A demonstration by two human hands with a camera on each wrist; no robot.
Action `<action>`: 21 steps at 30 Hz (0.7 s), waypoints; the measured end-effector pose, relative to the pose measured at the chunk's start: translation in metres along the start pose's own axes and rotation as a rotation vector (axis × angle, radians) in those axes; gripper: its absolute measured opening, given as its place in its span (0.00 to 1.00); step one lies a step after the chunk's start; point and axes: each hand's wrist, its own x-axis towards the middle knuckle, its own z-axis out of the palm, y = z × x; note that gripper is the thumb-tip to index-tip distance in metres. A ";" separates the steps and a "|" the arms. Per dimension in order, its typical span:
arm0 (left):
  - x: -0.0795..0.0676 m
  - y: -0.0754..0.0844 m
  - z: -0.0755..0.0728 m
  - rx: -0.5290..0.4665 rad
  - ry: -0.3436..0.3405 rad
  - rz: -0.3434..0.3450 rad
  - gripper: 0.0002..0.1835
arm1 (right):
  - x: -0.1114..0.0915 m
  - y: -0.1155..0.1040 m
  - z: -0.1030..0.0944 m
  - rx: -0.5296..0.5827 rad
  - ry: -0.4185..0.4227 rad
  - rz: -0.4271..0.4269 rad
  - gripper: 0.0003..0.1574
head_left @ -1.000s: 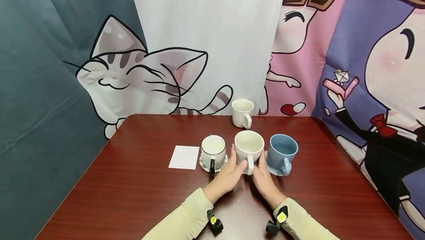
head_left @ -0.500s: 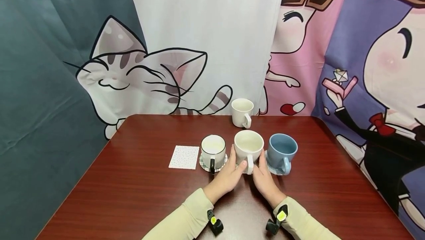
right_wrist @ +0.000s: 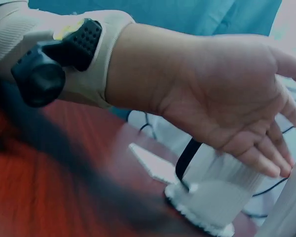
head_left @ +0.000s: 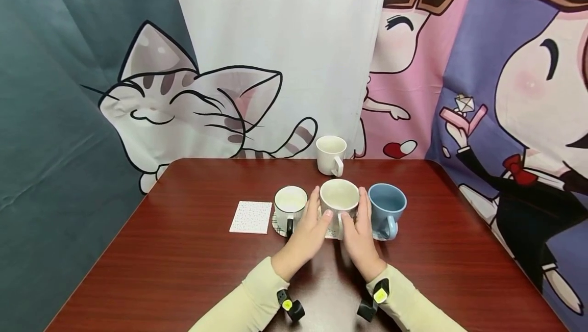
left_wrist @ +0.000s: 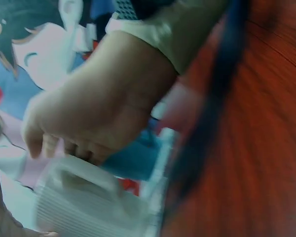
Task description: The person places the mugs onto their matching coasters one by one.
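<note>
A ribbed white mug point(head_left: 339, 197) stands on a coaster point(head_left: 329, 235) in the middle, its handle facing me. My left hand point(head_left: 305, 232) is at its left side and my right hand point(head_left: 362, 235) at its right, palms facing each other with fingers straight. In the right wrist view the left hand point(right_wrist: 227, 94) has its fingers extended, a gap showing between them and the mug. The left wrist view shows the right hand point(left_wrist: 93, 103) behind the mug's handle point(left_wrist: 89, 170), blurred. The mug's lower sides are partly hidden by the hands.
Left of the middle mug stands a white mug with black rim and handle point(head_left: 289, 202) on a round coaster. A blue mug point(head_left: 387, 204) on its coaster is close at the right. A speckled square coaster point(head_left: 251, 217) lies far left. Another white mug point(head_left: 329, 153) stands at the back edge.
Both hands have loosened from the ribbed white mug and moved slightly up along its sides, fingers straightened. The mug stays on its coaster. The head view has shifted slightly.
</note>
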 end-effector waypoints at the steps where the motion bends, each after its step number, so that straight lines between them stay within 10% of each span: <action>1: 0.001 0.004 -0.004 -0.021 0.005 0.040 0.33 | 0.002 0.003 0.002 -0.039 0.016 -0.036 0.44; 10: 0.003 0.044 -0.061 -0.226 0.152 0.400 0.25 | 0.017 0.003 0.016 -0.176 0.102 -0.259 0.45; 16: 0.010 0.024 -0.086 -0.210 0.257 0.306 0.25 | 0.015 -0.004 0.032 -0.105 0.063 -0.423 0.43; 21: 0.016 -0.017 -0.091 -0.174 0.217 0.130 0.25 | 0.007 -0.005 0.051 -0.012 -0.024 -0.466 0.43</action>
